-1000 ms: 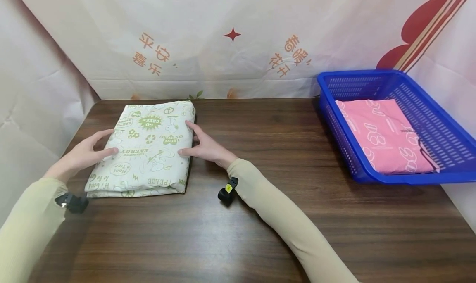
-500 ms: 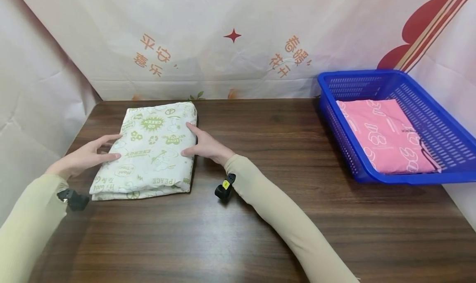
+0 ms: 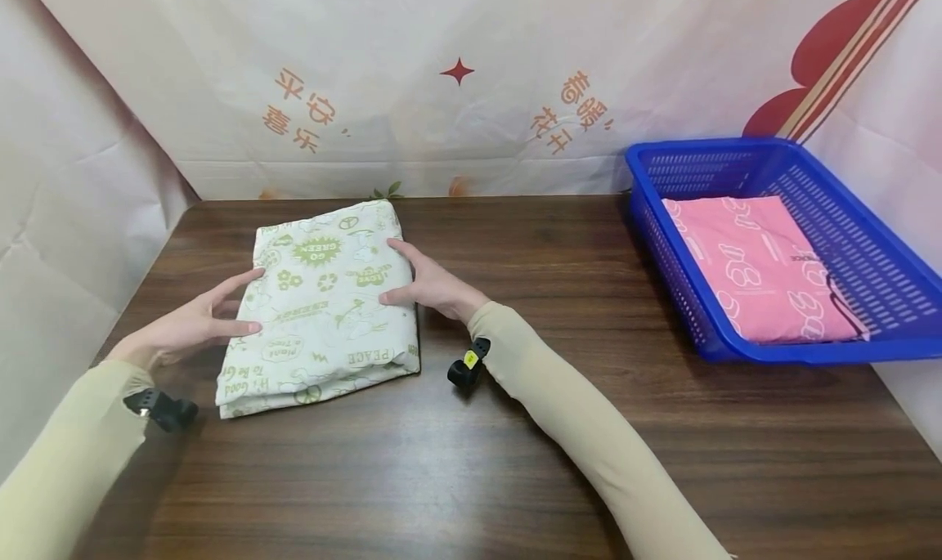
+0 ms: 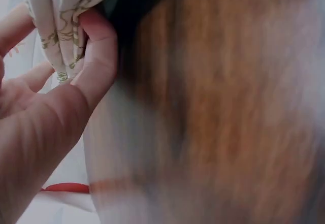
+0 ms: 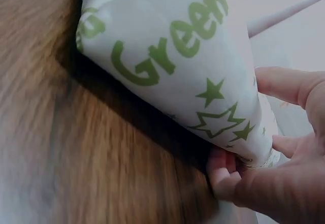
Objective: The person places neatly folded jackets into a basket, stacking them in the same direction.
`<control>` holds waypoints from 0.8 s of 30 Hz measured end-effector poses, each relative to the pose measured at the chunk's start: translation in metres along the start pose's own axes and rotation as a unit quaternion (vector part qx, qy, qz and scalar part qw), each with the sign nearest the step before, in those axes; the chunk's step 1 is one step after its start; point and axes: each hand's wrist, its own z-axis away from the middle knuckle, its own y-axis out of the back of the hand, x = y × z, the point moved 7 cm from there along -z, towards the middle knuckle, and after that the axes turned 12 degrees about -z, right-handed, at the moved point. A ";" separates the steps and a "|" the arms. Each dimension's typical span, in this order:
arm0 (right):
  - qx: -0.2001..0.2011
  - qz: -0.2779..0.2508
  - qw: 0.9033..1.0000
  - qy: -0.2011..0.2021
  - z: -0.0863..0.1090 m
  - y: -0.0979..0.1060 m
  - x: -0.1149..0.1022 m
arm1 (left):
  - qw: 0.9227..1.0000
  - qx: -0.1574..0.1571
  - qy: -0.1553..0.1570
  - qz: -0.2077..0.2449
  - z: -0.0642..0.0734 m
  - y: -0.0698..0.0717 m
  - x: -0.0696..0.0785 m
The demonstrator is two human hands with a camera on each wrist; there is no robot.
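A folded white cloth [image 3: 324,311] printed with green words and drawings lies slightly turned on the left half of the table. My left hand [image 3: 184,323] grips its left side, and in the left wrist view the thumb [image 4: 99,56] presses against the cloth's layered edge. On the opposite side my right hand [image 3: 439,288] holds the cloth's edge. Seen from the right wrist, some fingertips [image 5: 221,176] are tucked at the lower edge, with a dark gap between cloth and table. The cloth hides part of the fingers of both hands.
A blue plastic basket [image 3: 666,257] stands at the table's right side. Inside it lies a folded pink cloth [image 3: 758,278] with white print. A pale printed curtain [image 3: 456,135] hangs along the back edge of the brown wooden table [image 3: 515,445].
Both hands have shifted right with the white cloth between them. The cloth has turned a little, its near left corner coming closer. The basket and pink cloth stay put.
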 end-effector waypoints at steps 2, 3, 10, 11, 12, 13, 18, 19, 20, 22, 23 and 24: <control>-0.001 0.000 1.000 0.000 0.001 0.003 -0.001 | 1.000 -0.004 -0.007 -0.003 -0.001 -0.002 0.001; -0.001 0.000 1.000 0.000 0.002 0.004 -0.001 | 1.000 -0.005 -0.011 -0.002 -0.001 -0.003 0.002; 0.000 0.008 1.000 0.003 0.010 0.015 0.000 | 0.997 -0.022 -0.058 0.043 -0.004 -0.009 0.009; -0.001 0.008 1.000 0.004 0.011 0.017 0.000 | 0.997 -0.023 -0.064 0.048 -0.004 -0.010 0.010; -0.002 0.007 1.000 0.005 0.012 0.018 0.001 | 0.996 -0.022 -0.069 0.051 -0.005 -0.012 0.012; -0.003 0.006 1.000 0.007 0.012 0.020 0.001 | 0.996 -0.019 -0.072 0.050 -0.006 -0.013 0.013; -0.011 -0.020 1.000 0.013 0.016 0.027 0.004 | 0.996 0.004 -0.075 0.048 -0.011 -0.018 0.016; -0.014 -0.030 0.999 0.013 0.017 0.029 0.005 | 0.996 0.008 -0.072 0.048 -0.012 -0.019 0.017; -0.016 -0.040 0.999 0.013 0.017 0.030 0.006 | 0.996 0.014 -0.071 0.049 -0.013 -0.020 0.018; -0.019 -0.053 0.998 0.013 0.019 0.033 0.007 | 0.996 0.022 -0.065 0.049 -0.015 -0.022 0.022; -0.019 -0.057 0.998 0.014 0.020 0.034 0.008 | 0.997 0.025 -0.063 0.048 -0.017 -0.023 0.023; -0.019 -0.056 0.998 0.015 0.021 0.036 0.008 | 0.997 0.029 -0.059 0.049 -0.018 -0.024 0.025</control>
